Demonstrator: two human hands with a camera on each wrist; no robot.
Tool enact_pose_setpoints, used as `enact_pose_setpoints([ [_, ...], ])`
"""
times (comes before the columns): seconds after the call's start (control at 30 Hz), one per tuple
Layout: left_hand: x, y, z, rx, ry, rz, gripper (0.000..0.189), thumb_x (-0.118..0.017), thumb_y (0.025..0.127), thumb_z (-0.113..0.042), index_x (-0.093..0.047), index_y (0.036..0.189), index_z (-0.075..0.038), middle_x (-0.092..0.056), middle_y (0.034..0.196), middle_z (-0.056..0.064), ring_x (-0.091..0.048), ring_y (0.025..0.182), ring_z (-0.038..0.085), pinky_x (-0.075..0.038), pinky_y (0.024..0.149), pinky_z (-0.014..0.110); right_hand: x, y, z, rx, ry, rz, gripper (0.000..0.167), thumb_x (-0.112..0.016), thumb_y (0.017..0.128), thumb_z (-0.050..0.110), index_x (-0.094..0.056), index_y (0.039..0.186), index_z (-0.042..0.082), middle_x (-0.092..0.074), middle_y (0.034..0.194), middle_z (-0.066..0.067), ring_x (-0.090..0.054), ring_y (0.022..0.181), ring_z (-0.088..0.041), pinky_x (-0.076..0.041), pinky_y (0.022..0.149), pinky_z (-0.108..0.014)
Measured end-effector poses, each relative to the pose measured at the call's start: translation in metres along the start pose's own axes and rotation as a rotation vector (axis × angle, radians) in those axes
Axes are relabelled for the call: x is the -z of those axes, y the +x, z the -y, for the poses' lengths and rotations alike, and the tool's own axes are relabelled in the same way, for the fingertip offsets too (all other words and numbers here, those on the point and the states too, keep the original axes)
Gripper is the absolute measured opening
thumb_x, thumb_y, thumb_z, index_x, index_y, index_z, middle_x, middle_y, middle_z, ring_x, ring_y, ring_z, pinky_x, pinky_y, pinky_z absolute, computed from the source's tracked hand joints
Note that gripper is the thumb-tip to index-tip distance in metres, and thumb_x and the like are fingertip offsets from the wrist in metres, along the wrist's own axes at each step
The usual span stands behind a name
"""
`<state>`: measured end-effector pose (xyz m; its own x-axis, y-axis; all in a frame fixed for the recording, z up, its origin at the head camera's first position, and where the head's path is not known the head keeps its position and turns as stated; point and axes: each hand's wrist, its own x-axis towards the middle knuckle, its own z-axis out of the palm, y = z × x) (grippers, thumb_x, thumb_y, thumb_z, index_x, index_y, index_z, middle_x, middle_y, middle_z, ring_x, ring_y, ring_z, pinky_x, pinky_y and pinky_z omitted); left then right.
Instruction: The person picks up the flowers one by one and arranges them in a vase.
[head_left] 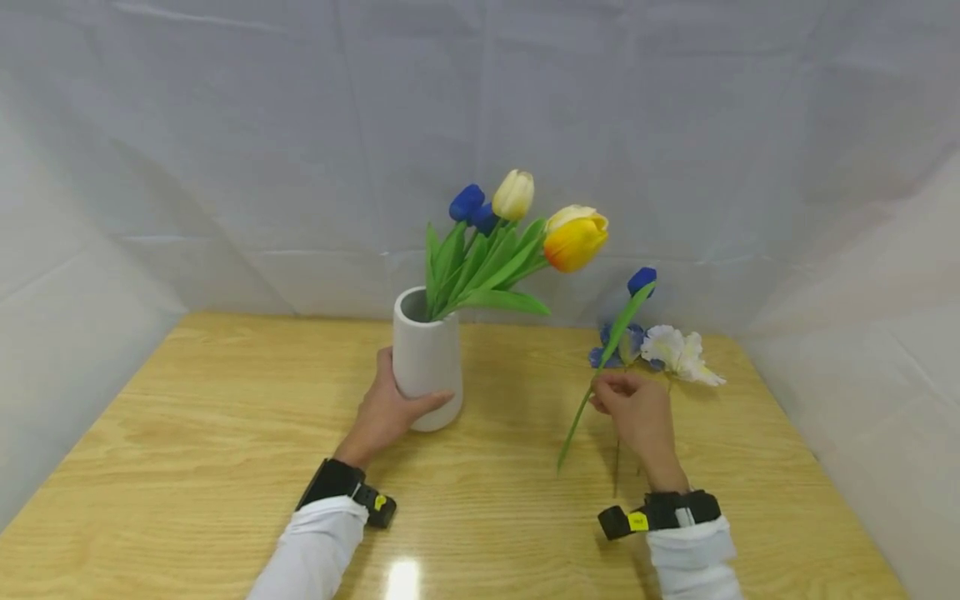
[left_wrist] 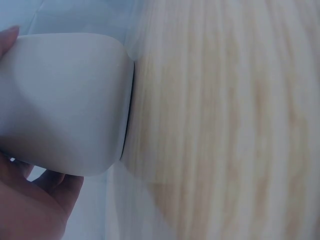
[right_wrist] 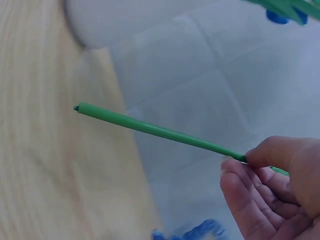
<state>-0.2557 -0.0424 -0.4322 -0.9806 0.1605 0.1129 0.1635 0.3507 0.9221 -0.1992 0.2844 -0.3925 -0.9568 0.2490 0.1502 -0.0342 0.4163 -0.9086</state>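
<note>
A white vase (head_left: 429, 358) stands upright on the wooden table, and my left hand (head_left: 386, 412) grips its lower part from the left. Out of its mouth lean two blue tulips, a cream tulip (head_left: 513, 196) and a larger yellow-orange tulip (head_left: 576, 240), all tilted to the right. To the right of the vase, my right hand (head_left: 637, 412) pinches a blue tulip (head_left: 642, 282) by its green stem (right_wrist: 155, 131) between thumb and fingers. That stem slants, its cut end pointing down and left, apart from the vase. In the left wrist view the vase's base meets the table.
Behind my right hand lie a white flower (head_left: 681, 354) and a blue-violet flower (head_left: 606, 357) with thin stems, partly hidden by the hand and the held tulip. A pale sheet (head_left: 300, 167) hangs behind the table (head_left: 225, 400). Both wrists wear black straps.
</note>
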Motion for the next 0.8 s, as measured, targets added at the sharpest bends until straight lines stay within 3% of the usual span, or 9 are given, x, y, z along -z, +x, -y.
enact_pose_setpoints([
  [0.2,0.000,0.000,0.000,-0.002,0.004,-0.002,0.102,-0.083,0.071,-0.045,-0.018,0.143,-0.016,-0.046,0.129,0.015,-0.050,0.115,0.033,-0.042,0.094,0.053,0.007,-0.009,0.022,0.041,0.004,-0.059,0.024,-0.065,0.092,0.018,-0.067,0.103,-0.003,-0.070,0.087,-0.015,-0.068,0.071,-0.010,-0.054,0.067,-0.022],
  [0.33,0.000,0.001,-0.001,0.003,0.008,0.001,0.103,-0.083,0.070,-0.046,-0.017,0.144,-0.016,-0.046,0.129,0.015,-0.049,0.115,0.034,-0.042,0.094,0.053,0.010,-0.016,0.036,0.105,0.037,-0.127,0.023,-0.066,0.092,0.020,-0.068,0.100,-0.001,-0.070,0.084,-0.014,-0.067,0.071,-0.009,-0.053,0.065,-0.020],
  [0.6,-0.001,0.001,0.000,-0.007,-0.004,-0.003,0.101,-0.083,0.071,-0.041,-0.018,0.143,-0.015,-0.045,0.130,0.016,-0.049,0.116,0.034,-0.041,0.095,0.053,0.013,-0.025,0.059,0.360,0.117,-0.256,0.014,-0.069,0.089,0.012,-0.070,0.092,-0.001,-0.070,0.079,-0.012,-0.067,0.067,-0.010,-0.053,0.062,-0.019],
  [0.8,-0.001,0.001,-0.001,-0.003,0.008,-0.004,0.101,-0.083,0.072,-0.042,-0.018,0.144,-0.015,-0.046,0.130,0.016,-0.049,0.116,0.034,-0.041,0.095,0.053,0.014,-0.032,0.078,0.521,0.210,-0.305,0.011,-0.068,0.087,0.003,-0.067,0.089,-0.008,-0.069,0.075,-0.006,-0.066,0.067,-0.011,-0.053,0.062,-0.019],
])
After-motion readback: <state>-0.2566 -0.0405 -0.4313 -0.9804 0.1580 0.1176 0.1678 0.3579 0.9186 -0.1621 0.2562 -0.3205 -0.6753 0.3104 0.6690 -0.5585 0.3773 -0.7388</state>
